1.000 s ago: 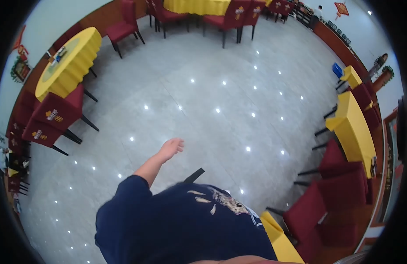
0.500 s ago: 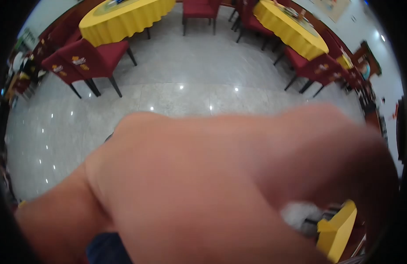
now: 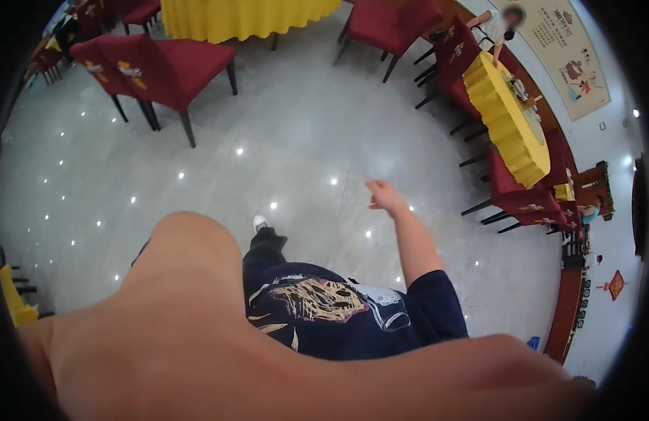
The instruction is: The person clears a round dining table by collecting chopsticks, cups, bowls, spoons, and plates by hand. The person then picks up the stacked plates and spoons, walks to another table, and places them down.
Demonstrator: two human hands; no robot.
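A person in a dark printed T-shirt (image 3: 338, 309) walks across a polished grey floor (image 3: 282, 140) in a banquet hall, seen from above by a head-worn camera. The right hand (image 3: 385, 195) swings out to the side over the floor, fingers loosely spread and holding nothing; the nearest furniture to it is a red chair (image 3: 517, 196) beside a round table with a yellow cloth (image 3: 510, 126), and hand and chair are well apart. A bare arm (image 3: 268, 351), close to the lens and blurred, fills the lower part of the frame; the left hand itself is out of view, so its grip cannot be told. One white shoe (image 3: 260, 222) shows ahead of the dark trouser leg. More red chairs (image 3: 163, 67) stand at another yellow-clothed table (image 3: 240, 17) at the top.
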